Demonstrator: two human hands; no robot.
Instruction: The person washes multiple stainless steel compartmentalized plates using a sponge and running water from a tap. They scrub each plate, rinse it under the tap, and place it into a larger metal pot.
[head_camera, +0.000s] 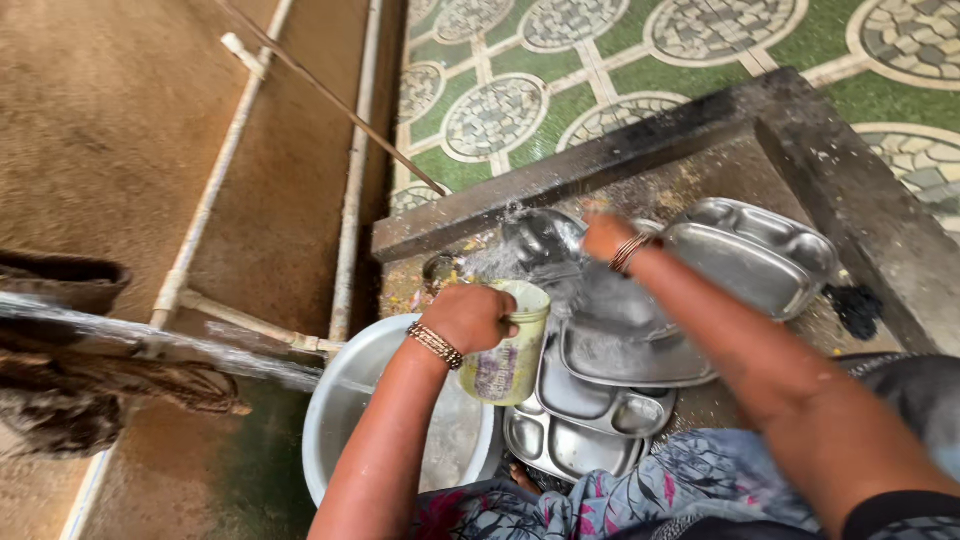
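The person crouches over a dishwashing spot on a rough concrete floor (720, 190) bounded by a dark stone curb (600, 160). The left hand (470, 315) is wrapped around a pale plastic mug (512, 345), tipped toward twelve o'clock so water splashes over the plate ahead. The right hand (605, 238), at about one o'clock from the mug, grips a steel compartment plate (550, 250) under the splash; its fingers are closed on the rim, though spray blurs the exact hold.

Directly below that plate, at six o'clock, lies a stack of steel compartment plates (600, 400), wet and gleaming. Another compartment plate (750, 255) leans at three o'clock, near the curb. A large steel basin (340, 400) sits at eight o'clock from the mug, fed by a stream of water (150, 340) coming from nine o'clock.

Judging by this, rinsing is midway: one plate is under water, and whether the stacked ones are already rinsed cannot be told.
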